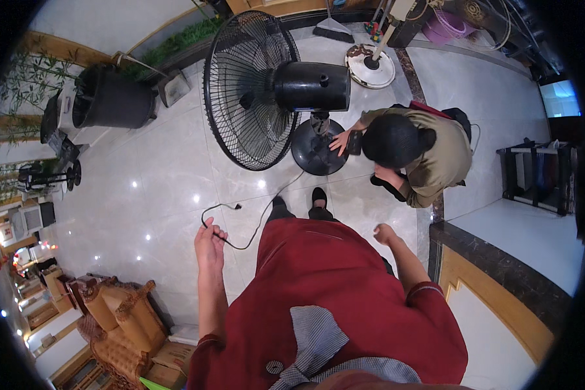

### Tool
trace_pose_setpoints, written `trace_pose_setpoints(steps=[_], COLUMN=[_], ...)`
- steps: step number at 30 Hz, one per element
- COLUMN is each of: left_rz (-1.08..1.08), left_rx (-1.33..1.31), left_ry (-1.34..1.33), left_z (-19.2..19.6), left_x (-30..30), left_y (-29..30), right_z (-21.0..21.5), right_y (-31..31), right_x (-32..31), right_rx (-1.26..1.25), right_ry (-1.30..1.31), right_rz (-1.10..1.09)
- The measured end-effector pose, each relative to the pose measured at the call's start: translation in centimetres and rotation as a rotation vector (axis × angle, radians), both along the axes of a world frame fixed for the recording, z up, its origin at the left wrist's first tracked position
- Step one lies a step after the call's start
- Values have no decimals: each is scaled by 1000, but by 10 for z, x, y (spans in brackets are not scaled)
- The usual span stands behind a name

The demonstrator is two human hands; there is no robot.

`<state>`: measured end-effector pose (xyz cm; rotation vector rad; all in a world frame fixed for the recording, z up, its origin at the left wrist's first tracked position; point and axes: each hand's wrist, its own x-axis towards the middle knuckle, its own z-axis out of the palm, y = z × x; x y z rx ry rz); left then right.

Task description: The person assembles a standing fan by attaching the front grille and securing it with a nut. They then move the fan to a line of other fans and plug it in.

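My left hand (210,244) is closed on a thin black power cord (259,227), out to the left of my body. One end of the cord curls up past my fingers to a plug (238,207) that hangs free. The other end runs to the round base (318,151) of a large black pedestal fan (313,86), which stands in front of me with its wire cage turned left. My right hand (385,234) is curled into a loose fist at my right side, with nothing seen in it. Beside the base crouches a person (429,151), one hand (340,142) resting on it.
Behind the fan stand a white round stand base (370,67) and a broom (333,30). A black bin (114,97) and dustpan (173,88) are at far left. Carved chairs (120,312) and cardboard boxes (169,364) stand lower left. A stone-edged ledge (500,260) runs along my right.
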<state>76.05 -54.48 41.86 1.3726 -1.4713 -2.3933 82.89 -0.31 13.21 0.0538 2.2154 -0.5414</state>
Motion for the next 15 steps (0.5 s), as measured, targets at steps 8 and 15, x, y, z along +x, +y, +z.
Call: trace_pose_setpoints(steps=[8, 15], left_rz=[7, 12], left_rx=[288, 294], left_ry=[38, 33], left_z=[-17, -26], left_x=[-43, -5], left_y=[-32, -86], right_z=[0, 31], right_y=[-26, -134], right_x=[60, 73], right_rx=[-201, -333], right_ry=[-18, -64], right_rz=[-899, -921])
